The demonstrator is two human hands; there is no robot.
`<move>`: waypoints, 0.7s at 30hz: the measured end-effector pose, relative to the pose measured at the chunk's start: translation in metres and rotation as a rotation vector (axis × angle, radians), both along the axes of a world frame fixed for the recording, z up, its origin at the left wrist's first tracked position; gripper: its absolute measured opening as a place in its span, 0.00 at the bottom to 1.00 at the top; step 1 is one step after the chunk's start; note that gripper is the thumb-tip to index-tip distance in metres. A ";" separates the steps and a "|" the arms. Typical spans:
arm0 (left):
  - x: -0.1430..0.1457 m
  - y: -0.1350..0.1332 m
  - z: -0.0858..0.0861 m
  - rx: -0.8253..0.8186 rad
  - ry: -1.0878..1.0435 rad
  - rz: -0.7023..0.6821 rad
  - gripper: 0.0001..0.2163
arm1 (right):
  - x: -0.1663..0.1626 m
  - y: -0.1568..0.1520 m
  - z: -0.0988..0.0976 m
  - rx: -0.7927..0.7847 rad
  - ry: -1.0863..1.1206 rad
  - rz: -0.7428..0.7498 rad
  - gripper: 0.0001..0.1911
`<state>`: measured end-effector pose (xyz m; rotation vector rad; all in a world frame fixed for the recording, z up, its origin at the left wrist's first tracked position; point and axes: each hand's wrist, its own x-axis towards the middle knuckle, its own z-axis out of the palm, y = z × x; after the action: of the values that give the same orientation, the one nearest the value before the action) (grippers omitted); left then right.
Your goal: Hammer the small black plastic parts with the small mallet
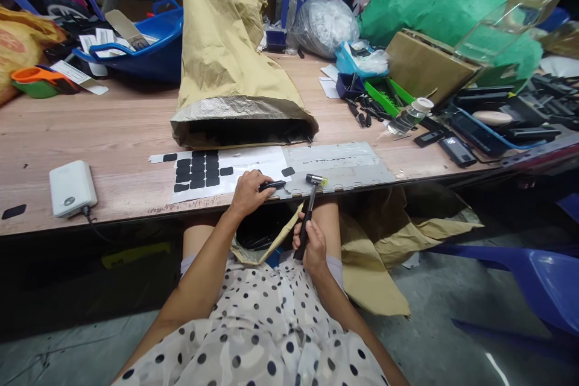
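My left hand is closed on a small black elongated part at the table's front edge. The part's far end points right, over a grey board. In my right hand is a small hammer, gripped by its black handle. Its head, dark on one side and yellow-green on the other, is raised near the board's front edge, right of the black part. Left of the board lies a white sheet with rows of black rounded-square stickers. One loose sticker sits near the sheet's right end.
Behind the sheet lies an open brown paper sack with dark contents. A white power bank with a cable is at left. A clear bottle, green tray and black parts stand at right. Another open sack is between my legs.
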<state>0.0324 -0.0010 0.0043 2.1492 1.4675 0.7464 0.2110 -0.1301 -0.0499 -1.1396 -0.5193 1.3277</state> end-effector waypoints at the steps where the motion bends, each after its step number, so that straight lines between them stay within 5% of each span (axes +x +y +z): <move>1: 0.000 0.000 0.001 0.002 0.001 0.002 0.07 | 0.000 0.000 -0.001 0.003 0.006 0.001 0.23; 5: -0.002 -0.012 0.004 0.076 -0.054 -0.018 0.08 | -0.003 0.001 -0.007 0.011 0.017 -0.003 0.24; 11: -0.009 -0.074 -0.009 0.122 -0.133 -0.221 0.13 | -0.006 0.001 -0.008 0.010 0.013 -0.002 0.24; 17: -0.016 -0.103 -0.034 -0.244 0.310 -0.080 0.07 | -0.007 0.002 -0.007 0.015 0.017 -0.003 0.22; 21: -0.011 -0.095 -0.013 -0.479 0.390 -0.123 0.10 | -0.006 0.003 -0.005 0.012 0.022 0.002 0.24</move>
<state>0.0217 -0.0958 -0.0084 2.0418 1.4878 -0.0804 0.2049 -0.1275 -0.0544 -1.1137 -0.5115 1.3355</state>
